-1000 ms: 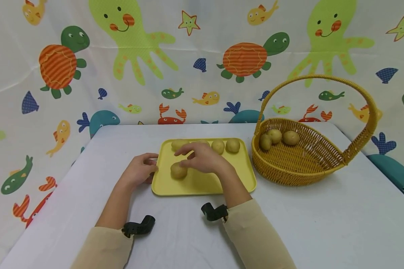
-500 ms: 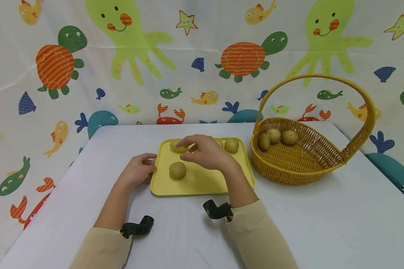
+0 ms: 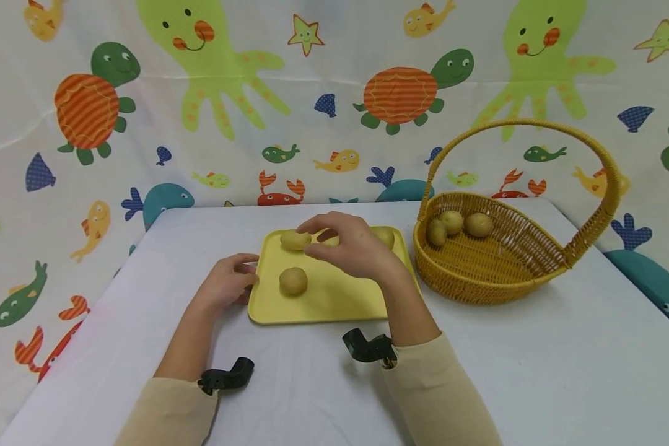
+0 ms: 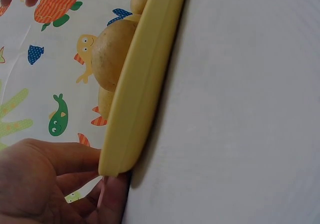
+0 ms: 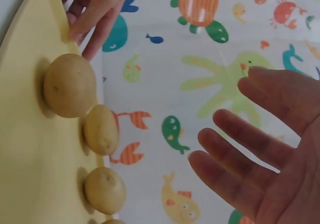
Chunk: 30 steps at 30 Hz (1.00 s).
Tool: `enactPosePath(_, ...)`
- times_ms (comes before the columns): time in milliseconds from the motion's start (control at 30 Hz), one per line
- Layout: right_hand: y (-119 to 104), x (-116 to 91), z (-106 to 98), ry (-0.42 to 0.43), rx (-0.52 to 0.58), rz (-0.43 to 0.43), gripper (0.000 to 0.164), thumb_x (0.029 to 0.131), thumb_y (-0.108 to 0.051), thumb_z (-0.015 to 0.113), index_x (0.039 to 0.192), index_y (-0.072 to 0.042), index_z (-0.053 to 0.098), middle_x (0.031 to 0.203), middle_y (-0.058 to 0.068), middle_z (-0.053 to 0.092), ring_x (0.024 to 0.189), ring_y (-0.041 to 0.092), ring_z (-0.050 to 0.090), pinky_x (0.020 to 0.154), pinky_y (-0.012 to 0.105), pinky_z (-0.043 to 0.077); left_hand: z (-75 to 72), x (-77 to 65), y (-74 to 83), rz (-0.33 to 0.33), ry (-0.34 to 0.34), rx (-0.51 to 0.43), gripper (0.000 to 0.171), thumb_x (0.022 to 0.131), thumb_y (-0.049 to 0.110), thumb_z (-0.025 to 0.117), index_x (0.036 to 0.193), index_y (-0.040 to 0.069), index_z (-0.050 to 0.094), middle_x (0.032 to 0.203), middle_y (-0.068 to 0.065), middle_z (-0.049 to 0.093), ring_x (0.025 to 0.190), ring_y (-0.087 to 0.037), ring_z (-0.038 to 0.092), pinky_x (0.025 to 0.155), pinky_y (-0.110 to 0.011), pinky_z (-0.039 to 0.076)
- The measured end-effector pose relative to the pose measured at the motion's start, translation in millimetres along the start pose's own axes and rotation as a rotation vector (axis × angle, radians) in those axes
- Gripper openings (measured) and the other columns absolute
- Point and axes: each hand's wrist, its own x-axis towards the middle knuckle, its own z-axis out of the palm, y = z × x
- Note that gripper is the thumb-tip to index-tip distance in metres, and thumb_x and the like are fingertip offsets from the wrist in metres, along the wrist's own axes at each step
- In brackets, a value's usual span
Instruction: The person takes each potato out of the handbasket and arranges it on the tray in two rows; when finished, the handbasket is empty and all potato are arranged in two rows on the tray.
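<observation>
Steady the yellow tray (image 3: 340, 300) by its left edge, which the left hand (image 3: 231, 283) pinches; hold the right hand (image 3: 354, 244), empty with fingers parted, high enough to avoid nudging the potatoes (image 3: 293, 282) lying on the tray.

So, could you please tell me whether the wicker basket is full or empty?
Partly filled: the wicker basket holds three visible potatoes, with plenty of bare space beside them.

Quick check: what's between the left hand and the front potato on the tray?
Just a bare strip of the yellow tray lies between the left hand and the front potato; the head view shows it.
</observation>
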Motion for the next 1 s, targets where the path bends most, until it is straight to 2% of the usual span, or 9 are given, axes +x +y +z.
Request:
enactPosePath(167, -1, -5, -10, 0.061, 0.016, -0.006, 0.031, 0.098, -0.022, 0.070, 0.129, -0.018, 0.071, 0.133, -0.001, 0.069, 0.122, 0.024, 0.066, 0.101, 0.040, 0.055, -0.8, -0.1, -0.5, 0.000, 0.002, 0.017, 0.056, 0.102, 0.010, 0.054, 0.157, 0.008, 0.042, 0.138, -0.020, 0.051, 0.106, -0.029, 0.060, 0.076, -0.029, 0.061)
enactPosePath(367, 4, -16, -32, 0.124, 0.042, 0.026, 0.033, 0.099, -0.025, 0.069, 0.132, -0.020, 0.069, 0.135, 0.000, 0.067, 0.124, 0.022, 0.064, 0.099, 0.044, 0.056, -1.0, 1.3, 0.3, 0.017, 0.001, 0.023, 0.056, 0.102, 0.011, 0.054, 0.157, 0.008, 0.042, 0.136, -0.020, 0.051, 0.105, -0.028, 0.060, 0.076, -0.029, 0.061)
enactPosePath(567, 16, -27, -58, 0.122, 0.002, 0.083, 0.033, 0.100, -0.025, 0.067, 0.133, -0.020, 0.069, 0.137, 0.001, 0.067, 0.120, 0.022, 0.066, 0.093, 0.044, 0.056, 2.9, 3.0, 0.3, 0.006, -0.006, 0.025, 0.056, 0.101, 0.010, 0.055, 0.156, 0.008, 0.042, 0.136, -0.020, 0.052, 0.105, -0.029, 0.059, 0.074, -0.029, 0.061)
enactPosePath(800, 24, -34, -88, 0.109, -0.082, 0.142, 0.030, 0.101, -0.024, 0.066, 0.130, -0.016, 0.071, 0.133, 0.007, 0.068, 0.116, 0.028, 0.065, 0.097, 0.046, 0.053, 4.4, 3.1, -0.1, -0.001, -0.004, 0.003, 0.056, 0.102, 0.011, 0.054, 0.156, 0.009, 0.042, 0.136, -0.019, 0.051, 0.105, -0.029, 0.058, 0.073, -0.029, 0.060)
enactPosePath(1000, 25, -40, -111, 0.103, -0.166, 0.243, 0.029, 0.101, -0.029, 0.066, 0.128, -0.018, 0.072, 0.129, 0.008, 0.068, 0.116, 0.030, 0.063, 0.095, 0.047, 0.053, 1.6, 2.2, -1.2, 0.002, 0.007, 0.016, 0.056, 0.102, 0.010, 0.054, 0.156, 0.008, 0.042, 0.136, -0.020, 0.052, 0.106, -0.029, 0.058, 0.074, -0.029, 0.061)
